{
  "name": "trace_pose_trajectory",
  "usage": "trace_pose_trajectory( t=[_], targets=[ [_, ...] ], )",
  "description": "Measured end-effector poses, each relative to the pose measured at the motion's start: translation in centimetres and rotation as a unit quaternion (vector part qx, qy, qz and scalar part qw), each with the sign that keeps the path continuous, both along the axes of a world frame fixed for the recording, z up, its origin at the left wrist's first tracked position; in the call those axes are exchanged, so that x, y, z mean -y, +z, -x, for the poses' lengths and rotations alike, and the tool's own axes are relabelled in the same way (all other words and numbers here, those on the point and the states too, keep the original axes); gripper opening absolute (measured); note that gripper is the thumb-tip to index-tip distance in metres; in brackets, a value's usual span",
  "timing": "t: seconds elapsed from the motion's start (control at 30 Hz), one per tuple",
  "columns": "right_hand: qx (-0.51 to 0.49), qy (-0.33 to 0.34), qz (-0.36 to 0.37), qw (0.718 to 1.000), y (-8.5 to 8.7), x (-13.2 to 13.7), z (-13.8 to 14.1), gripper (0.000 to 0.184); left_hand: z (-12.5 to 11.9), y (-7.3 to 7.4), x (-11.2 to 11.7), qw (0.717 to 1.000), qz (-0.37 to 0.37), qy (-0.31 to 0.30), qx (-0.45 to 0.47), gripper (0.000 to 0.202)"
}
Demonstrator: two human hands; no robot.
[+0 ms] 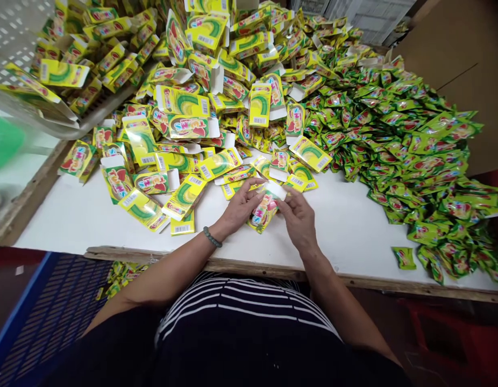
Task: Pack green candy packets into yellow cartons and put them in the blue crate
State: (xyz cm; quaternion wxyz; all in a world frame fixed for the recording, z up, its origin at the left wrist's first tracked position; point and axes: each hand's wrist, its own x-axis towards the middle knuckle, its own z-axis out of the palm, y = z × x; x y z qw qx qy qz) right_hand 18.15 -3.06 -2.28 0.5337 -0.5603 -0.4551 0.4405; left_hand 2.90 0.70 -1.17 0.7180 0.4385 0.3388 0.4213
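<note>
Between my two hands is a small yellow-green candy box (264, 211) with a white flap raised at its far end. My left hand (240, 203) pinches the box from its left side, and a dark bead bracelet (212, 237) circles that wrist. On the other side, my right hand (297, 215) has thumb and fingers closed at the box's upper right, by the flap. Just beyond my hands lie many similar boxes (186, 196), several with white flaps open. Whether anything is inside the held box is hidden.
A large heap of green candy sachets (394, 123) covers the table's right side, with one loose sachet (404, 258) near the front edge. At upper left, a white basket (19, 32) holds more boxes. Below left stands a blue crate (51, 312). The white table (346, 231) has a wooden edge.
</note>
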Motion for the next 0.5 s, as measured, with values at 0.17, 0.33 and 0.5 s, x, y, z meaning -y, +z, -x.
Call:
trace_pose_trajectory(
  t=[0.17, 0.33, 0.5],
  targets=[
    [0.009, 0.007, 0.009, 1.0, 0.77, -0.21, -0.03, 0.037, 0.2, 0.13, 0.01, 1.0, 0.007, -0.003, 0.006, 0.049],
    [0.086, 0.071, 0.025, 0.993, 0.6, 0.17, -0.36, 0.036, 0.55, -0.03, -0.08, 0.999, 0.001, -0.016, -0.035, 0.044],
    [0.042, 0.06, 0.057, 0.996, 0.18, -0.71, -0.57, 0.056, 0.52, -0.26, -0.02, 0.993, -0.049, -0.006, -0.107, 0.035]
  ],
)
